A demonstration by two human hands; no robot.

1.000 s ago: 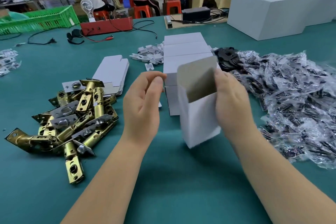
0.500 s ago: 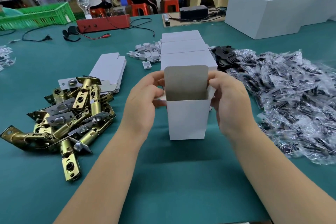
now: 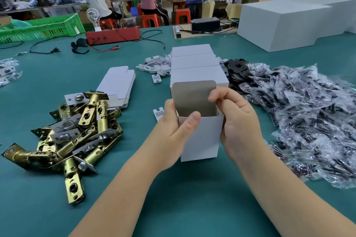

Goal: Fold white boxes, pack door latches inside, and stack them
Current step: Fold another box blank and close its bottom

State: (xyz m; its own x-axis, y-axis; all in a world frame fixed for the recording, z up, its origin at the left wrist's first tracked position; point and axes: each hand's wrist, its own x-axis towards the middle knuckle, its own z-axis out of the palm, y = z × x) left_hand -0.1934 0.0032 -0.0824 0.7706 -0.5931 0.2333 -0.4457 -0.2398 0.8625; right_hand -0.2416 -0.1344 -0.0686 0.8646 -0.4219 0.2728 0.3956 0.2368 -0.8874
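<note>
A small white box (image 3: 200, 138) stands upright on the green table, its grey-lined top flap (image 3: 192, 98) raised and its mouth open. My left hand (image 3: 173, 131) grips the box's left side, thumb across the front top edge. My right hand (image 3: 235, 121) holds the right side, its fingers pinching the flap's right edge. A heap of brass door latches (image 3: 77, 134) lies to the left. A row of folded white boxes (image 3: 194, 63) lies just behind the box I hold.
Flat unfolded box blanks (image 3: 117, 82) lie behind the latches. Plastic bags of dark parts (image 3: 308, 121) cover the right side. Small white card inserts (image 3: 156, 65) are scattered mid-table. Large white cartons (image 3: 285, 23) stand at the back right, a green crate (image 3: 42, 27) at the back left.
The box went from tilted in the air to upright on the table. My left hand closed round its left side. My right fingers moved up onto the flap's edge.
</note>
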